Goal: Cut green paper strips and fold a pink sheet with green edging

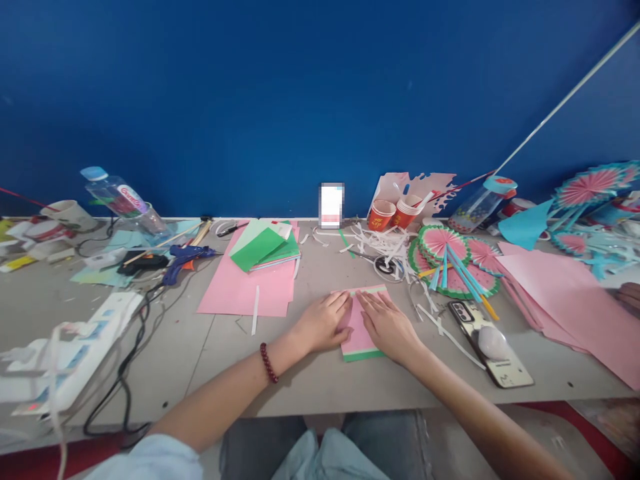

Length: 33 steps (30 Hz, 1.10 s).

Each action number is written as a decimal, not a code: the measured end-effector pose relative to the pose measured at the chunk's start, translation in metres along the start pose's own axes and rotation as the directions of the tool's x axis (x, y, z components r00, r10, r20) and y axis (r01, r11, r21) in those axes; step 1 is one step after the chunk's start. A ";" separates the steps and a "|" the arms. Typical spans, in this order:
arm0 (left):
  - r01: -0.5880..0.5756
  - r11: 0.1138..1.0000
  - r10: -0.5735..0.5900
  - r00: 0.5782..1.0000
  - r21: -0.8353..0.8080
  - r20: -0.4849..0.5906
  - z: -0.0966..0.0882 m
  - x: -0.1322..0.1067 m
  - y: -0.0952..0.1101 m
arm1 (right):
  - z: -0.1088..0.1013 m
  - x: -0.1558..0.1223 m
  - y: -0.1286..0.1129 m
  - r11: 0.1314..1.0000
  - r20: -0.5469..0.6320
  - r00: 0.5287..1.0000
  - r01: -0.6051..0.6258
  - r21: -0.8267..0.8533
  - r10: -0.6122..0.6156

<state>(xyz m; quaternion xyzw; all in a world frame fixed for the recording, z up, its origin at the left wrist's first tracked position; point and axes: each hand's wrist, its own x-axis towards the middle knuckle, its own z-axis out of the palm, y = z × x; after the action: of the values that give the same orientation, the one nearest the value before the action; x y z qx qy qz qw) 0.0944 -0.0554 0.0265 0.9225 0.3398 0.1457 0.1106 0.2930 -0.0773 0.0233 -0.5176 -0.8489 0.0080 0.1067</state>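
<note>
A pink sheet of paper [354,339] with green and pale strips along its near and far edges lies flat on the grey table in front of me. My left hand [326,323] rests on its left side, fingers stretched toward the far edge. Across its right side lies my right hand [389,327], fingers extended and pressing near the same edge. Both hands touch the paper without gripping it. The middle of the sheet shows between them; the parts under my palms are hidden.
Left of the hands are pink sheets [225,293] under green paper [257,248], a blue glue gun [187,257] and a power strip [95,350]. Scissors [387,267], paper scraps, watermelon-patterned paper fans [443,247] and a phone [510,367] lie right. Another person's hand [630,293] shows far right.
</note>
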 end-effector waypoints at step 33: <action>-0.056 0.995 0.055 0.998 0.088 0.015 -0.005 0.000 -0.003 | -0.030 0.054 0.042 0.972 0.026 0.998 -0.066 0.226 0.062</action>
<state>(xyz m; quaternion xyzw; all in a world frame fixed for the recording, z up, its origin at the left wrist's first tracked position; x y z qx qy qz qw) 0.0911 -0.0531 0.0302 0.9364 0.3196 0.1278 0.0680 0.3115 -0.0132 0.0569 -0.5292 -0.8262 0.1132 0.1568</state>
